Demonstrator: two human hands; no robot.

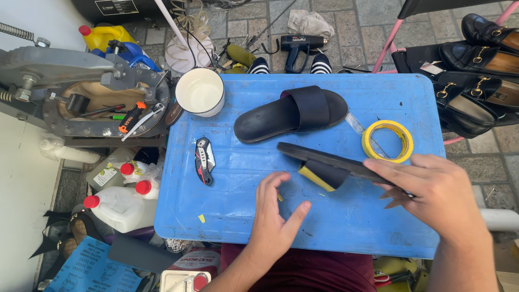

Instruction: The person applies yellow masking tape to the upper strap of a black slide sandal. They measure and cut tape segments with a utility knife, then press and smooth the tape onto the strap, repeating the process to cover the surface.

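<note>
Blue plastic board scuffed pale in places. Two slide sandals, both black: one flat on the board, one tilted with a yellow strip taped on its strap. Tape roll yellow. Folding knife black, grey and red. Cup white. Jugs white, red-capped.

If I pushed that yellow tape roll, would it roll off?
Probably not: the tape roll lies flat on the blue board, so it would likely slide. It looks light, being a hollow ring. Stood on edge, it might roll.

Black slide sandal in right hand
</note>
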